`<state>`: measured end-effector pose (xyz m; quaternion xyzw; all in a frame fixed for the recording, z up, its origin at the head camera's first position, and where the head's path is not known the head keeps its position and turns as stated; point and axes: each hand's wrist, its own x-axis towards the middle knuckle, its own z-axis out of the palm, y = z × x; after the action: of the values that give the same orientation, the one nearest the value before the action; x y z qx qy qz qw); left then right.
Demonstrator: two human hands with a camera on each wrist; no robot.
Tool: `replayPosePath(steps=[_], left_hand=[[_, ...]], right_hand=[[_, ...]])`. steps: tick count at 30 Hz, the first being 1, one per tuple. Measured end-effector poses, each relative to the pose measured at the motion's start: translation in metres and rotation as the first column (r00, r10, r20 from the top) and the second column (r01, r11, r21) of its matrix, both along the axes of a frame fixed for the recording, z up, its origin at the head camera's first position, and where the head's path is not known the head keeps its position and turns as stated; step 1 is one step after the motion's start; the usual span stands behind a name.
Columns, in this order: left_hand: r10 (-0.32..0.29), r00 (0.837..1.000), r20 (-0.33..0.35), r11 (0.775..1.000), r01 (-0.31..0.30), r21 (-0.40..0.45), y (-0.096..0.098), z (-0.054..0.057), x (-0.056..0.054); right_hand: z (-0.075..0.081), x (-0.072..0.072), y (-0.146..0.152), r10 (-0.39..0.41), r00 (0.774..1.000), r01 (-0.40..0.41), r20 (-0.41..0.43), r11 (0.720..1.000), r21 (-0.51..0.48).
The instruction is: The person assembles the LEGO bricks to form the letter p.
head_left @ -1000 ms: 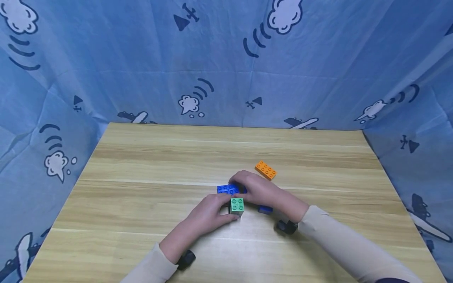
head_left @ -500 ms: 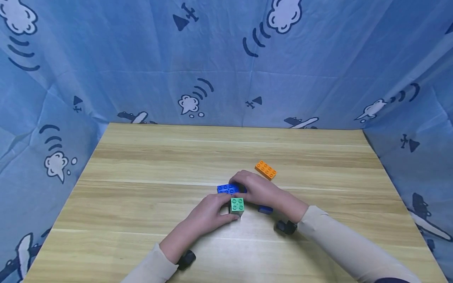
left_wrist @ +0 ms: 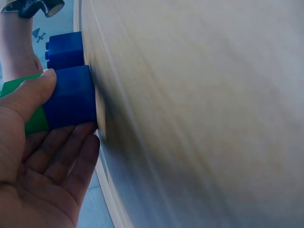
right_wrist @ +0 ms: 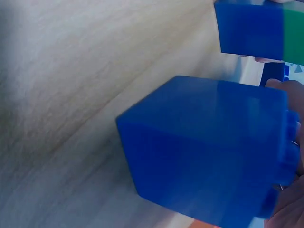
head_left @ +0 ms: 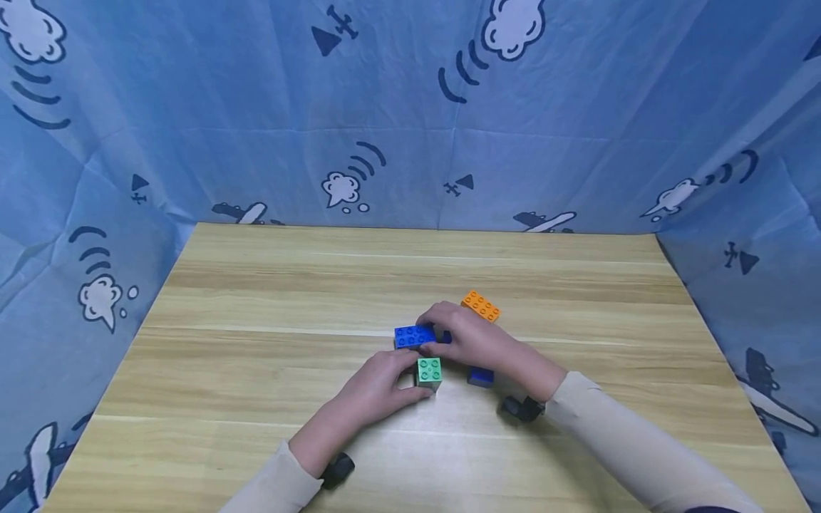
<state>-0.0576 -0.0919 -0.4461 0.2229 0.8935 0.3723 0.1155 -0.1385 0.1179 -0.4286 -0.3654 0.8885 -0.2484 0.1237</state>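
Long blue brick (head_left: 414, 335) and right hand (head_left: 476, 340) have edged slightly farther out. Right pinches the brick's right end; left hand (head_left: 377, 389) pinches the green-topped stack (head_left: 429, 372), upright on the surface (head_left: 256, 306), just nearer. Looks like arranging; next move probably calls for squaring brick to stack.

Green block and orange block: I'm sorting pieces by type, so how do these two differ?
Shape: the green block has a square top; the orange block's is oblong.
Support: the green block sits on a blue block; the orange block lies on the table.
Handling: the left hand grips the green block; neither hand holds the orange block.
Shared: both have studs facing up.
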Motion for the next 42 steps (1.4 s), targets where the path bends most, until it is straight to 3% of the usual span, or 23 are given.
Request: replayPosePath(steps=[12, 26, 42], left_hand=[[-0.006, 1.000, -0.016, 1.000, 0.006, 0.012, 0.000, -0.001, 0.000], [-0.010, 1.000, 0.020, 0.999, 0.010, 0.030, 0.000, -0.002, 0.000], [-0.004, 1.000, -0.002, 1.000, 0.004, 0.006, 0.001, -0.001, 0.000]], right_hand=[[0.015, 0.009, 0.015, -0.079, 0.997, 0.079, 0.012, 0.997, -0.015], [0.031, 0.026, 0.027, -0.090, 0.995, 0.087, -0.038, 0.994, -0.069], [0.035, 0.039, 0.040, -0.094, 0.995, 0.087, -0.038, 0.985, -0.147]])
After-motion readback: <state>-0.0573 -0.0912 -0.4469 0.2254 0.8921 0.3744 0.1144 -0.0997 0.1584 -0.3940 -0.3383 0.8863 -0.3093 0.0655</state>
